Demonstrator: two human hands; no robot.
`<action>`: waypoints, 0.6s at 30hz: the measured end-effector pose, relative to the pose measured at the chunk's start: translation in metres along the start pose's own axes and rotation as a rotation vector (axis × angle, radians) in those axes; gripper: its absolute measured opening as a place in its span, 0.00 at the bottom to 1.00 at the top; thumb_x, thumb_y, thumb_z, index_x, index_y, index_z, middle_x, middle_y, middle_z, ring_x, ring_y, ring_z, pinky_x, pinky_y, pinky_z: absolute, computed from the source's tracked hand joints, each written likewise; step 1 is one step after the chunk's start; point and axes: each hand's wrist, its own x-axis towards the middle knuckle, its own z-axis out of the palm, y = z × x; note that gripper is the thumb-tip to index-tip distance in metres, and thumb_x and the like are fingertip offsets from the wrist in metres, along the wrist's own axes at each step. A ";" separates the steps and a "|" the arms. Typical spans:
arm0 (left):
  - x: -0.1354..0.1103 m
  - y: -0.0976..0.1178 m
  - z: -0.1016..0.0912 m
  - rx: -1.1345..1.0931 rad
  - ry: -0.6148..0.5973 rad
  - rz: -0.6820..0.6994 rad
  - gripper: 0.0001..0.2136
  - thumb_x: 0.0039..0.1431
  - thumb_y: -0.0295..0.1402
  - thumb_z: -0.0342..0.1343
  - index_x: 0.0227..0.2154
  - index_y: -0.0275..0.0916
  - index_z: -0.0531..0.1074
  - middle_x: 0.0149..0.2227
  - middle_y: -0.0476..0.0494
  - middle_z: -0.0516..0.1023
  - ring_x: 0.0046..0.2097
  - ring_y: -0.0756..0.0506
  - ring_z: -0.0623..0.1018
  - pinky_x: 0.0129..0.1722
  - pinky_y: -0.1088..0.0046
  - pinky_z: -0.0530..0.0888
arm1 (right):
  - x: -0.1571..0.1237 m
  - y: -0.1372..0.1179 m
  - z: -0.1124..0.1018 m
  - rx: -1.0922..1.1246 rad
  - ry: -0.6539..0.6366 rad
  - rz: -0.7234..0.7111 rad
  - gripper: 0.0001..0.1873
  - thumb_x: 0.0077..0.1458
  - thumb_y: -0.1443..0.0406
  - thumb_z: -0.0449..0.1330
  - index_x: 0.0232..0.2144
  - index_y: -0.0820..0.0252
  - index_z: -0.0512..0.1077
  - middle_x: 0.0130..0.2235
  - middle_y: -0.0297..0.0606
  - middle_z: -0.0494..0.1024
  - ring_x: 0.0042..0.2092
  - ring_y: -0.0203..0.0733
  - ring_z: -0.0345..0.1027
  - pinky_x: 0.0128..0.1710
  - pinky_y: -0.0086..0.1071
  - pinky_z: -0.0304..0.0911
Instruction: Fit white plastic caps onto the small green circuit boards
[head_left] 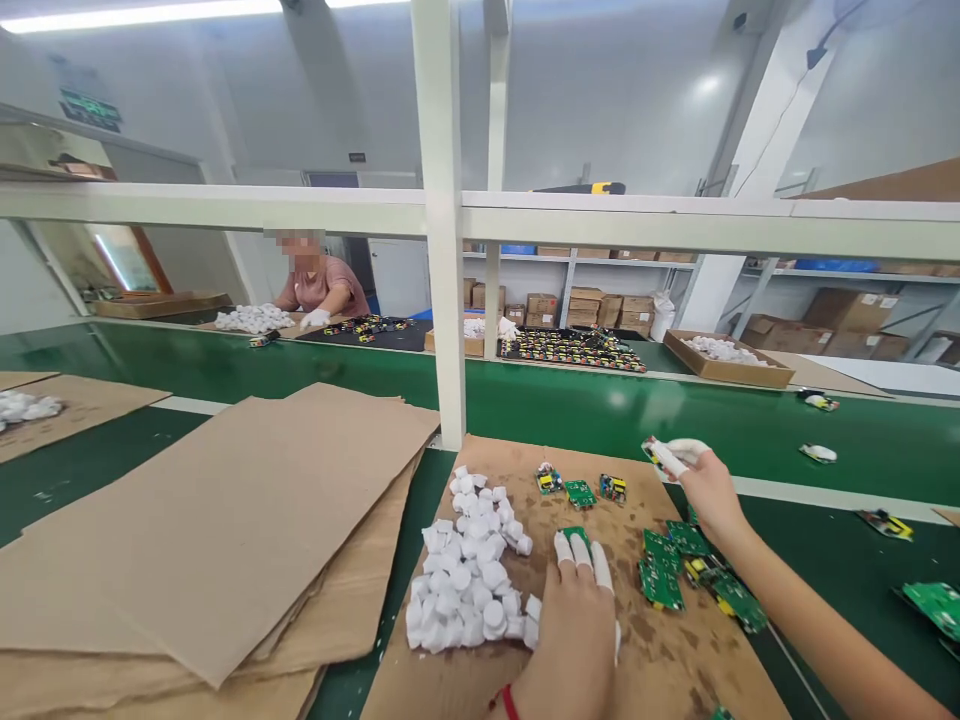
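Observation:
My left hand [576,630], with white finger cots and a red string at the wrist, lies at the bottom centre. Its fingertips press at a small green circuit board [576,538], and I cannot tell whether they grip it. A heap of white plastic caps [465,570] sits just left of this hand on a stained cardboard sheet [499,490]. My right hand [705,485] is shut on a small populated circuit board [660,457]. Several green boards [661,572] lie below it, and several small boards [579,492] lie between my hands.
Stacked cardboard sheets [225,520] cover the left. A white post [442,220] rises from the green conveyor belt [615,420]. Across it, a co-worker's gloved hand [315,318] reaches beside white caps. A cardboard tray [724,355] and a mat of boards [570,350] lie beyond.

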 end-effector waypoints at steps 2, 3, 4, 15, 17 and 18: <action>0.003 0.002 0.005 -0.001 -0.011 0.020 0.16 0.50 0.27 0.50 0.42 0.31 0.74 0.41 0.25 0.74 0.47 0.33 0.70 0.45 0.52 0.65 | 0.026 0.006 0.013 -0.100 0.025 0.008 0.21 0.45 0.51 0.59 0.33 0.64 0.67 0.30 0.43 0.75 0.31 0.44 0.69 0.30 0.35 0.64; 0.003 0.003 0.004 -0.001 -0.022 0.056 0.15 0.48 0.28 0.53 0.40 0.31 0.75 0.40 0.26 0.75 0.46 0.33 0.70 0.44 0.54 0.66 | 0.036 0.010 0.018 -0.156 0.031 0.017 0.20 0.47 0.53 0.59 0.34 0.65 0.67 0.30 0.43 0.74 0.31 0.44 0.69 0.32 0.36 0.64; 0.001 0.005 0.002 -0.002 -0.035 0.096 0.16 0.46 0.29 0.55 0.39 0.31 0.75 0.40 0.26 0.75 0.46 0.33 0.70 0.43 0.55 0.66 | 0.044 0.013 0.023 -0.206 0.024 0.025 0.18 0.50 0.55 0.58 0.35 0.66 0.68 0.31 0.41 0.74 0.32 0.42 0.69 0.34 0.37 0.64; -0.017 0.017 -0.037 0.019 -0.196 0.170 0.19 0.48 0.32 0.55 0.41 0.23 0.73 0.44 0.23 0.72 0.50 0.32 0.66 0.50 0.53 0.64 | 0.017 -0.036 0.024 -0.422 -0.201 -0.240 0.22 0.52 0.64 0.56 0.50 0.65 0.65 0.55 0.52 0.63 0.60 0.55 0.49 0.52 0.46 0.57; -0.017 0.016 -0.032 0.021 -0.152 0.161 0.19 0.48 0.33 0.55 0.41 0.24 0.73 0.45 0.24 0.71 0.51 0.31 0.65 0.52 0.51 0.62 | -0.020 -0.069 0.008 -0.346 -0.171 -0.491 0.22 0.54 0.62 0.54 0.52 0.59 0.63 0.59 0.45 0.59 0.60 0.53 0.49 0.55 0.48 0.55; -0.017 0.015 -0.029 0.023 -0.115 0.165 0.18 0.48 0.33 0.54 0.41 0.25 0.73 0.46 0.24 0.71 0.51 0.32 0.66 0.52 0.52 0.62 | -0.039 -0.082 -0.001 -0.280 -0.161 -0.621 0.20 0.56 0.62 0.53 0.51 0.55 0.64 0.59 0.42 0.59 0.59 0.52 0.51 0.56 0.48 0.52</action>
